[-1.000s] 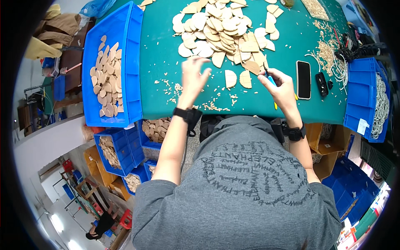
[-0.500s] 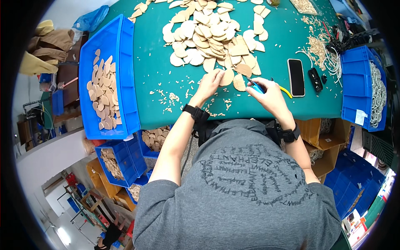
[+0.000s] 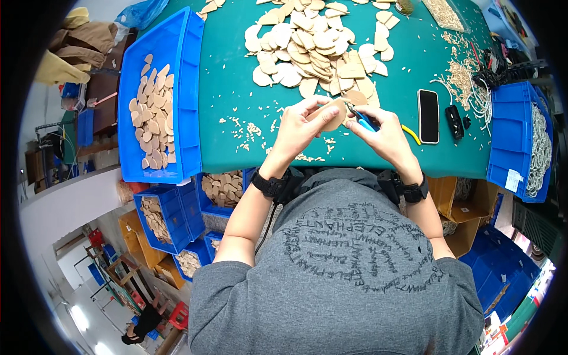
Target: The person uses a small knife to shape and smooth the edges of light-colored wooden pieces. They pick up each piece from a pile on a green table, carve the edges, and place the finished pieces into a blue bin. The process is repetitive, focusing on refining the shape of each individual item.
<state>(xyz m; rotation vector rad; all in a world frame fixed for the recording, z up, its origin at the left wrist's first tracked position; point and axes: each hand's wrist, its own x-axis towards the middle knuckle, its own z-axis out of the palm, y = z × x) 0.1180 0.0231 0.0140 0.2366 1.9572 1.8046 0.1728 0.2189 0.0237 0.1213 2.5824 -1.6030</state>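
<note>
My left hand is closed on a flat, rounded wooden piece, lifted off the table and tilted. My right hand grips blue-handled pliers. Their dark jaws point left, at the right edge of the wooden piece; whether they touch it I cannot tell. Just beyond both hands lies a large heap of similar pale wooden pieces with rounded edges. A browner half-round piece rests at its near side. Small wood bits are scattered around my left hand.
A blue bin of wooden pieces stands at the left of the green table. To the right lie a yellow curved handle, a phone, a black object and wood bits. Another blue bin holds pale cord-like loops.
My left hand has raised the wooden piece off the table and tilted it. My right hand has brought the pliers' jaws close to its edge. The whole view has shifted slightly.
</note>
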